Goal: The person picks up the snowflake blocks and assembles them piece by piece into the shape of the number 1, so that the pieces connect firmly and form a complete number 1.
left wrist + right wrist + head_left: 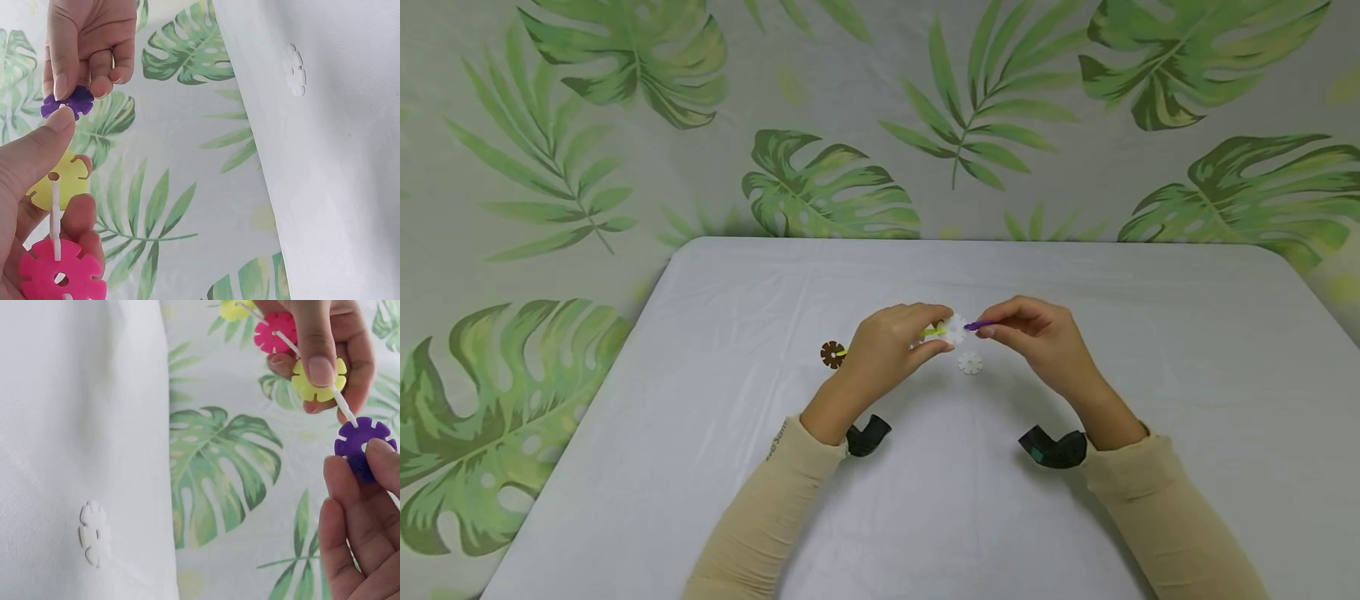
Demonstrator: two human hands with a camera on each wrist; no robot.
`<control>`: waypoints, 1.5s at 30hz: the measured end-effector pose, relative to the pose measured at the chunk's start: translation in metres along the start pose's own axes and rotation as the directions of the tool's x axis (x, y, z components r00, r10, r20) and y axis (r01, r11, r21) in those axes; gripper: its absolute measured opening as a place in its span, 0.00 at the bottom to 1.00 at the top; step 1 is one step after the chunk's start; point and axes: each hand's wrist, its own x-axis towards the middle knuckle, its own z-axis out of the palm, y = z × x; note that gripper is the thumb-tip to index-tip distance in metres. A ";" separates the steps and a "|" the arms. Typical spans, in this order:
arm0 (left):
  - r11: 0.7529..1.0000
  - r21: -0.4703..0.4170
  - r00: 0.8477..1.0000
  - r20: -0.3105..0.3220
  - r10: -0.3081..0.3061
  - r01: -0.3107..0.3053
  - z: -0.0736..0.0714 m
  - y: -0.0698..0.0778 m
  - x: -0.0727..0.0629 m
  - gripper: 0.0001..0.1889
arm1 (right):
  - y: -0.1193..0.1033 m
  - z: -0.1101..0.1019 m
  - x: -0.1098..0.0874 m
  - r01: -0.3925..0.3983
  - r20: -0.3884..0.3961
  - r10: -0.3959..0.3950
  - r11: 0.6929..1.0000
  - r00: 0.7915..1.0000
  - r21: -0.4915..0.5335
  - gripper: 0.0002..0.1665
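My left hand (898, 337) pinches a chain of slotted plastic flower discs, its thumb over a yellow disc (304, 387). Pink (50, 275) and white discs alternate along the chain, linked slot to slot and set crosswise. A purple disc (359, 440) is pinched between the thumb and fingers of my right hand (1048, 342). It meets the edge of the white disc (345, 407) at the chain's end, seen edge-on in the right wrist view. In the head view a brown disc (832, 355) shows left of my left hand, beside a bit of yellow.
One loose white disc (970, 363) lies on the white-covered table (715, 500), just below the hands. Dark wrist cameras (1052, 447) hang by both sleeves. A leaf-patterned cloth (835, 183) stands behind the table's back edge.
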 end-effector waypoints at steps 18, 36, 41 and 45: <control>1.000 0.002 0.999 0.021 0.030 -0.030 0.003 0.000 -0.001 0.18 | 0.009 0.006 -0.003 0.104 -0.041 -0.108 0.990 0.993 -0.094 0.09; 1.000 -0.027 1.000 0.026 -0.002 0.002 0.002 -0.002 -0.001 0.18 | -0.004 0.001 -0.001 0.093 -0.012 -0.100 0.955 0.995 -0.281 0.08; 1.000 -0.023 0.999 0.051 -0.008 0.010 0.000 -0.001 -0.002 0.20 | 0.004 -0.001 -0.003 0.063 -0.030 -0.072 0.970 0.997 -0.234 0.08; 1.000 -0.019 0.998 0.060 -0.012 0.013 0.000 -0.001 -0.002 0.22 | 0.004 -0.001 -0.004 0.041 -0.023 -0.046 0.985 0.999 -0.167 0.06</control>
